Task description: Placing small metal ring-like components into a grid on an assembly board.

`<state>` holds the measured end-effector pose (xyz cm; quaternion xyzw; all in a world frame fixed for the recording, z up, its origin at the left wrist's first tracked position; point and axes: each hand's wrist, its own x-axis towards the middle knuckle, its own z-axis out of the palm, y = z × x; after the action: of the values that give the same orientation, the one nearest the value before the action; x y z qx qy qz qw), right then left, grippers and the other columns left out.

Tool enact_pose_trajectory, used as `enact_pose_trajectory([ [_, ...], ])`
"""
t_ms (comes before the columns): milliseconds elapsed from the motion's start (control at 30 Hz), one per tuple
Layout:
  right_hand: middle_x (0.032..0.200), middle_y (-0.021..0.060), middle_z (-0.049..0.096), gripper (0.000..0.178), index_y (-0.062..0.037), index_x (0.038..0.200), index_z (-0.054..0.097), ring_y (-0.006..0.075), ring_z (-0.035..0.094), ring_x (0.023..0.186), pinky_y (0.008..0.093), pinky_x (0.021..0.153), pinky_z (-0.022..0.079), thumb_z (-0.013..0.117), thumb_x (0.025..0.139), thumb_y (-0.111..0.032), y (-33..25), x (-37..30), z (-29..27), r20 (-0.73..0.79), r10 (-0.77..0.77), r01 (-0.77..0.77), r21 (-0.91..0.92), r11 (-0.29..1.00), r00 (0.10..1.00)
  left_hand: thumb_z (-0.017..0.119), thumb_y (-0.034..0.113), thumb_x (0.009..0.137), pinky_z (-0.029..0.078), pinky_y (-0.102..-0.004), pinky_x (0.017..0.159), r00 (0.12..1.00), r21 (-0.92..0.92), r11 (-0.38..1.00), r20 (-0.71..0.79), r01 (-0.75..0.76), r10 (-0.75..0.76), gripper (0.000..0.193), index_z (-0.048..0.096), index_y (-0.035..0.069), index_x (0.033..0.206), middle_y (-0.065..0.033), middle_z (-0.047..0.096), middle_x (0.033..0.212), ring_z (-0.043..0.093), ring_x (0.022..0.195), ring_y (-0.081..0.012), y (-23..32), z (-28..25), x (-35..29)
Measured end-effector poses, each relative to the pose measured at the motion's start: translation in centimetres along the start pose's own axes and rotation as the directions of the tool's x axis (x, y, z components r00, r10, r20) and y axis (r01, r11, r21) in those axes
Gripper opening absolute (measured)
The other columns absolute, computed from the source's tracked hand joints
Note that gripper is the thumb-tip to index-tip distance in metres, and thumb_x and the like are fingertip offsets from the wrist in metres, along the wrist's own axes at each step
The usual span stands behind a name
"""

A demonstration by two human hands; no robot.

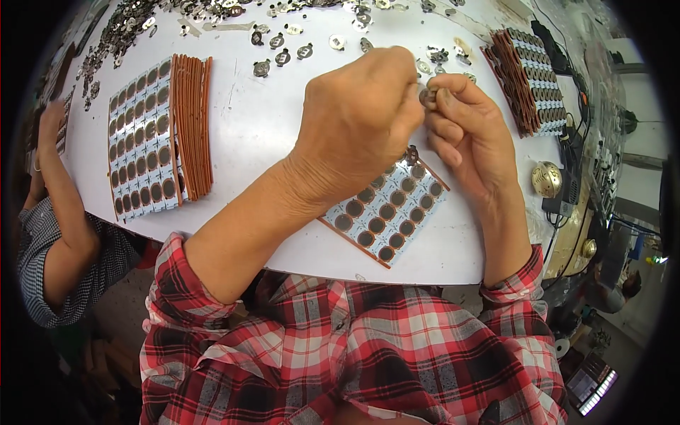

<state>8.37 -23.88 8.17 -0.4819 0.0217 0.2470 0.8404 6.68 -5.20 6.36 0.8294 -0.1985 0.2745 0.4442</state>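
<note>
Close together above the table, my two hands meet around a small round metal disc (426, 98). My right hand (473, 131) pinches it between thumb and index finger, with the other fingers curled below. My left hand (361, 113) is closed in a fist against it; its fingertips are turned away, so what they hold is hidden. Under my hands lies a light-blue panel (394, 236) with rows of dark round discs and brown edges, set at an angle. A dark metal piece (412, 154) rests near its upper corner. My left hand covers part of the panel.
A tall stack of similar panels (193, 127) stands at left, another stack (538, 85) at far right. Loose metal discs (282, 57) lie scattered across the back, heaped at far left. A gold domed object (546, 179) sits at the right edge. Another person's arm (62, 180) is at left.
</note>
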Motion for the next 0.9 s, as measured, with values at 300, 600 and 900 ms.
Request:
enact_pose_trajectory([
  [300, 0.085, 0.0075, 0.065, 0.021, 0.0044, 0.115, 0.065, 0.0077, 0.055, 0.058, 0.0202, 0.044, 0.047, 0.067, 0.097, -0.004, -0.2, -1.6, 1.5, 0.094, -0.138, 0.151, -0.154, 0.976, 0.986, 0.071, -0.004, 0.089, 0.054, -0.0215, 0.064, 0.998, -0.039, 0.998, -0.029, 0.054, -0.055, 0.007, 0.067, -0.001, 0.094, -0.0042, 0.071, 0.081, 0.068, 0.072, -0.0087, -0.4, -2.2, 0.5],
  [600, 0.084, 0.0072, 0.069, 0.016, 0.0019, 0.108, 0.065, 0.0148, 0.072, 0.077, 0.0270, 0.073, 0.060, 0.068, 0.093, -0.003, 0.1, -2.1, 1.7, 0.208, 0.042, 0.080, -0.547, 0.833, 0.977, 0.069, -0.015, 0.085, 0.055, -0.0232, 0.067, 0.976, 0.011, 1.000, -0.216, -0.020, 0.022, 0.020, 0.067, -0.008, 0.104, -0.0095, 0.071, 0.093, 0.069, 0.080, -0.0125, 4.0, -7.5, -6.0],
  [900, 0.093, 0.0009, 0.068, 0.017, 0.0011, 0.108, 0.072, 0.0091, 0.064, 0.078, 0.0219, 0.069, 0.050, 0.067, 0.092, 0.002, 0.8, -2.5, 2.6, 0.355, -0.194, 0.403, -0.759, 0.511, 0.914, 0.072, -0.014, 0.070, 0.050, -0.0303, 0.052, 0.959, -0.046, 0.988, -0.238, 0.150, -0.156, 0.035, 0.068, -0.002, 0.103, -0.0096, 0.063, 0.077, 0.063, 0.061, -0.0206, 6.9, -5.7, -12.6],
])
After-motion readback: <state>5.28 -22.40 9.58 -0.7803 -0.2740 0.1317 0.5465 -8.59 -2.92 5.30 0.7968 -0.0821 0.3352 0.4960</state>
